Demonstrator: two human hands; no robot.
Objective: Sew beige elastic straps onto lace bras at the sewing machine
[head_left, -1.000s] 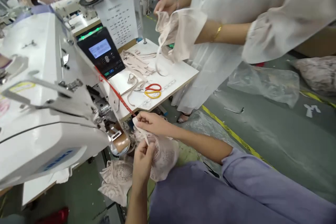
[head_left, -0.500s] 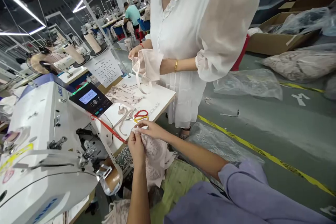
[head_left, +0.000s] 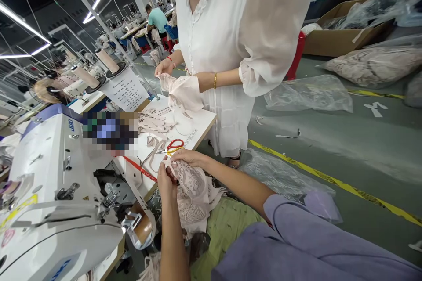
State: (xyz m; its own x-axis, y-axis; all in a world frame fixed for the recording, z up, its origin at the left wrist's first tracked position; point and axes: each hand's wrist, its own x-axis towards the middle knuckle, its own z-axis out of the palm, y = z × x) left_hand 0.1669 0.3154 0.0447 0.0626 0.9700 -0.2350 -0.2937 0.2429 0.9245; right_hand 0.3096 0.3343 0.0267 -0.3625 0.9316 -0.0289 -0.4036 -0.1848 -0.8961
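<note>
A pale pink lace bra [head_left: 193, 181] hangs from both my hands over my lap, just off the table corner. My left hand [head_left: 166, 184] pinches its upper edge from the left, fingers closed. From the right, my right hand [head_left: 188, 157] grips the same edge, its fingertips close to the left ones. Part of the edge is hidden behind the fingers. Red and yellow-handled scissors [head_left: 173, 146] lie on the white table [head_left: 198, 126] just beyond my hands, next to a loose beige strip [head_left: 155, 153].
A white sewing machine [head_left: 49, 193] fills the left side. Across the table, a person in white [head_left: 227, 30] holds another pale pink piece [head_left: 186, 92]. Cut strips [head_left: 153, 120] lie on the table. Green cloth [head_left: 227, 228] covers my lap; plastic bags [head_left: 283, 175] lie on the floor.
My hands have shifted slightly, and more of the bra's patterned lace faces up. The other person has turned and lowered their piece, with its strap no longer hanging in a loop.
</note>
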